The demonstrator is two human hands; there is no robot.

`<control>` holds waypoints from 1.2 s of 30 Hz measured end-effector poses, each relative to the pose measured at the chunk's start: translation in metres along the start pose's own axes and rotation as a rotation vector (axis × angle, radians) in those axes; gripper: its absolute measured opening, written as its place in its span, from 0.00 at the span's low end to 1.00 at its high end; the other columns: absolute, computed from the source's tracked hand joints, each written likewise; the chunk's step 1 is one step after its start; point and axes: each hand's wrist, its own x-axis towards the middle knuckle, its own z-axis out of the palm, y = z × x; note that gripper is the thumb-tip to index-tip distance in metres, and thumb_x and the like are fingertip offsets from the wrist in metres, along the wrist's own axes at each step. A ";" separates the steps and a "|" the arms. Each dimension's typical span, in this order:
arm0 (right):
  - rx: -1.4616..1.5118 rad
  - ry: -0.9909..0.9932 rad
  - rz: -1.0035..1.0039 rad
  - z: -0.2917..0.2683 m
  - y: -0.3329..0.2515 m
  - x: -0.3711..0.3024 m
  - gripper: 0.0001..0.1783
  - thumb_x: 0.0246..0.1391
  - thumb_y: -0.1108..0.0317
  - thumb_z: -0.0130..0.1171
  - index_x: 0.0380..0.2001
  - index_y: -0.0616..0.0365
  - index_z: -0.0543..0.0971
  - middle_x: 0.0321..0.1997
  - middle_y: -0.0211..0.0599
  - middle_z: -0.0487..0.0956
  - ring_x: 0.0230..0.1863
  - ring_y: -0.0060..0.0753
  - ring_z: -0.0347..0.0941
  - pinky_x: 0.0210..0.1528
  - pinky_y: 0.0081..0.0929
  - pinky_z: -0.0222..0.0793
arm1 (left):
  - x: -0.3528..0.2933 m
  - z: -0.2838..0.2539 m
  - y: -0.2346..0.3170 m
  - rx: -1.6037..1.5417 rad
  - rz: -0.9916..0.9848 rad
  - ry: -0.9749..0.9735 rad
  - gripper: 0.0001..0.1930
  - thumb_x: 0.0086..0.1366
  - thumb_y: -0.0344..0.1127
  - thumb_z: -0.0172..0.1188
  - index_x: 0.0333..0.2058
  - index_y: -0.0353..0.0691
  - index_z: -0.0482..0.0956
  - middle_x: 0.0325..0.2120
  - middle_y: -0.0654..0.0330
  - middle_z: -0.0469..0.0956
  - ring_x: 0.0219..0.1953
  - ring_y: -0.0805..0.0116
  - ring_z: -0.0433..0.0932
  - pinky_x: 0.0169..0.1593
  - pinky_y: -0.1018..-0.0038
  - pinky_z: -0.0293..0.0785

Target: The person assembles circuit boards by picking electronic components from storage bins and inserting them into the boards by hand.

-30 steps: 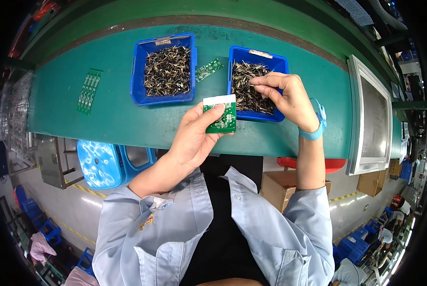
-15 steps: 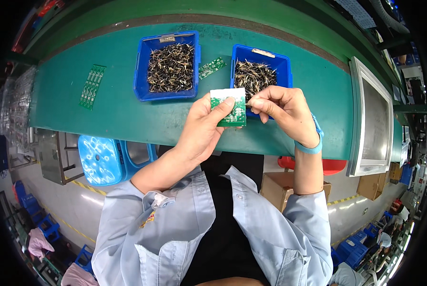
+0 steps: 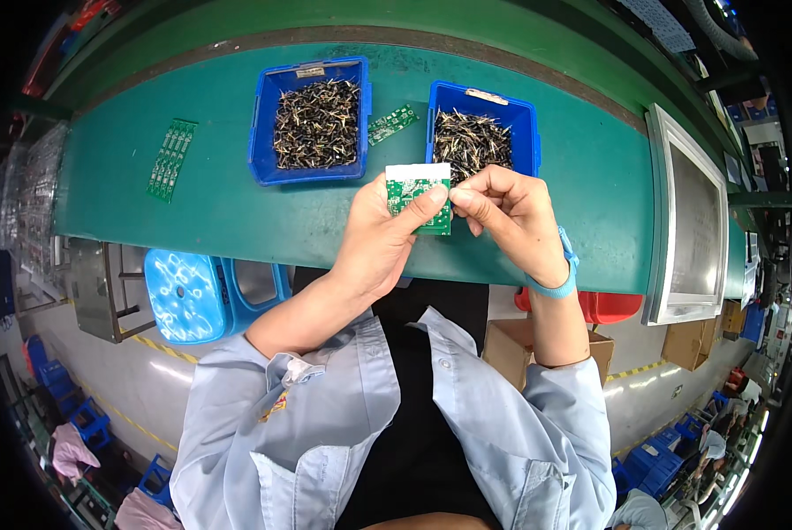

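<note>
A: What does the circuit board (image 3: pixel 420 196) look like?

B: Small, green and rectangular, with a white strip along its top edge and pale markings on its face.

A: Where is it?

B: Just in front of the right blue bin (image 3: pixel 481 132) of metal parts, above the green bench (image 3: pixel 237 203). The left hand (image 3: pixel 380 237) is clamped on it, thumb across its face. The right hand (image 3: pixel 512 216) pinches fingertips together at its right edge.

A green circuit board (image 3: pixel 419 196) with a white strip along its top edge, two blue bins (image 3: pixel 263 132) of dark, brassy components, a teal worktop (image 3: pixel 219 212), a light-blue wristband (image 3: pixel 557 284) and pale-blue shirt sleeves (image 3: pixel 263 415).
</note>
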 end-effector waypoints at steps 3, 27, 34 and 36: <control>0.146 -0.022 0.013 0.001 0.004 0.000 0.03 0.47 0.77 0.54 0.23 0.65 0.74 0.19 0.31 0.72 0.16 0.15 0.61 0.19 0.08 0.57 | 0.000 -0.001 0.001 0.005 0.002 -0.008 0.11 0.55 0.26 0.55 0.37 0.34 0.67 0.29 0.59 0.73 0.29 0.76 0.71 0.35 0.83 0.68; 0.652 0.035 -0.043 0.025 0.027 -0.004 0.02 0.45 0.80 0.55 0.25 0.65 0.74 0.24 0.33 0.68 0.23 0.22 0.66 0.25 0.10 0.59 | -0.001 -0.008 0.003 -0.220 -0.112 -0.129 0.10 0.55 0.24 0.53 0.37 0.30 0.66 0.27 0.56 0.71 0.27 0.73 0.70 0.32 0.82 0.66; 0.629 0.089 -0.073 0.030 0.030 -0.002 0.04 0.42 0.80 0.57 0.25 0.65 0.76 0.24 0.32 0.67 0.24 0.21 0.64 0.25 0.11 0.59 | -0.001 -0.011 0.004 -0.327 -0.142 -0.128 0.10 0.56 0.23 0.52 0.37 0.27 0.67 0.27 0.54 0.72 0.27 0.72 0.72 0.31 0.83 0.69; 0.421 0.083 -0.212 0.025 0.030 0.001 0.04 0.42 0.81 0.57 0.25 0.64 0.77 0.24 0.32 0.67 0.24 0.20 0.63 0.25 0.11 0.58 | -0.002 -0.009 0.011 -0.291 -0.197 -0.083 0.10 0.56 0.23 0.51 0.37 0.27 0.67 0.27 0.54 0.72 0.26 0.72 0.71 0.30 0.84 0.68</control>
